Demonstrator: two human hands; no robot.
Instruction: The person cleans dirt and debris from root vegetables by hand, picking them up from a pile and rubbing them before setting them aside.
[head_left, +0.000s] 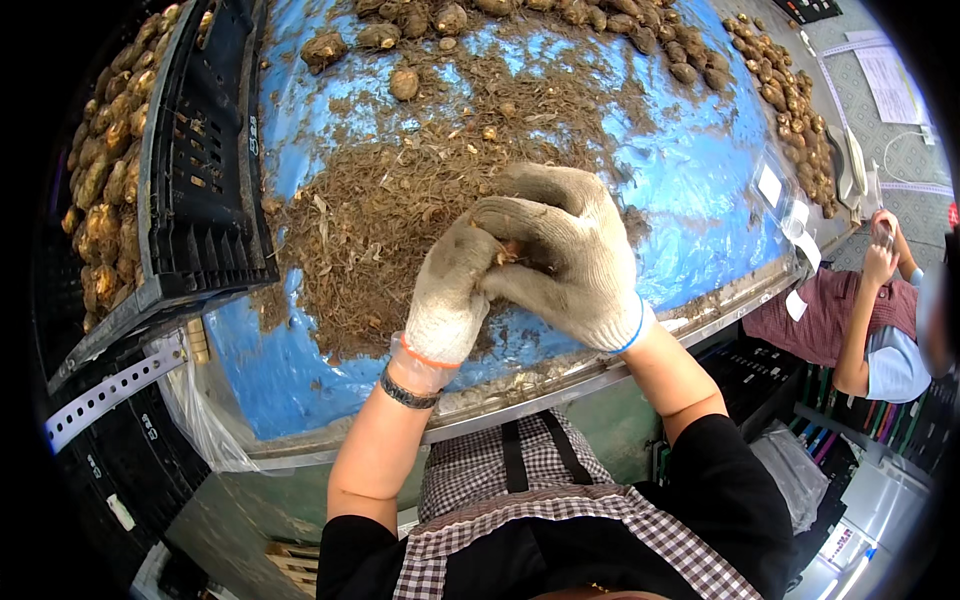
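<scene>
My left hand (454, 289), in a soiled knit glove with an orange cuff edge, meets my right hand (562, 255), gloved likewise with a blue edge. Between them they grip a small brown corm (511, 253), mostly hidden by the fingers. Beneath and beyond the hands, a heap of fibrous brown peelings (360, 225) covers part of a blue plastic sheet (675, 195). Hairy brown corms (622, 22) lie in a row along the far side, and one single corm (403, 84) lies nearer.
At left stands a black plastic crate (206, 150) beside piled trimmed corms (112, 172). More corms (787, 105) and a clear plastic container (776, 187) are at right. A metal edge (600, 379) bounds the table in front of me. A co-worker (862, 315) is at the far right.
</scene>
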